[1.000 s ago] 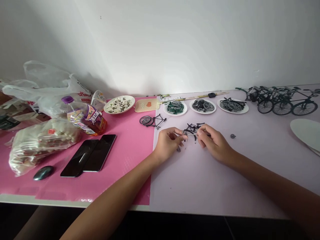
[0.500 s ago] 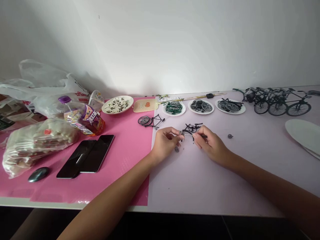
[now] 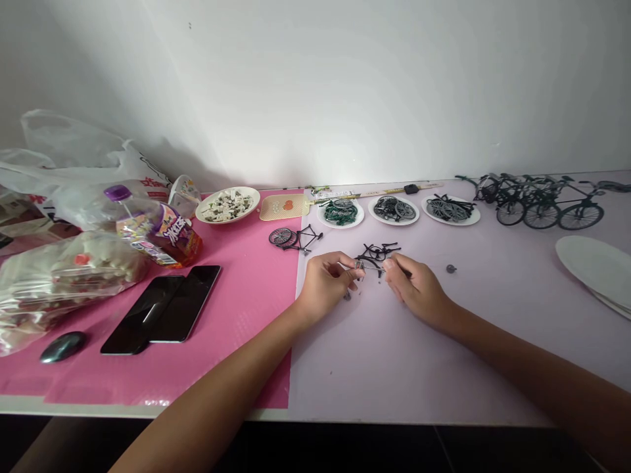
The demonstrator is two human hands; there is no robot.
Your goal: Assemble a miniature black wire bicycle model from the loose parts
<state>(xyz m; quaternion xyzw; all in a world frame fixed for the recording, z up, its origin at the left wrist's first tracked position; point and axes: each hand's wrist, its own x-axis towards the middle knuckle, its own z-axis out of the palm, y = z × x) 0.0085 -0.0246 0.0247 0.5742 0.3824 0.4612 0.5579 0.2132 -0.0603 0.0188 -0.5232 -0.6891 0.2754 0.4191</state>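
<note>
My left hand (image 3: 325, 281) is closed, pinching a small grey plastic part (image 3: 359, 265) between thumb and fingers. My right hand (image 3: 413, 281) is closed around a thin tool with a metal shaft (image 3: 375, 268); its tip points at the grey part, and its handle is mostly hidden in the fingers. Just beyond both hands lie black toy bicycle parts (image 3: 378, 251). A toy bicycle frame with wheels (image 3: 294, 238) rests to the left. Under my left fingers is another small grey piece (image 3: 348, 296), and a small round grey part (image 3: 451, 269) lies right of my right hand.
Three white plates along the wall hold green parts (image 3: 340, 212), black parts (image 3: 394, 210) and grey wheels (image 3: 449, 209). Assembled toy bicycles (image 3: 539, 202) stand at the back right, near stacked plates (image 3: 594, 266). Two phones (image 3: 162, 309), a mouse (image 3: 63, 347) and a bottle (image 3: 158, 230) occupy the left.
My hands stay at nearly the same spot, with the right fingers shifted slightly around the tool. The whole view has turned a little, so things at the left appear farther left.
</note>
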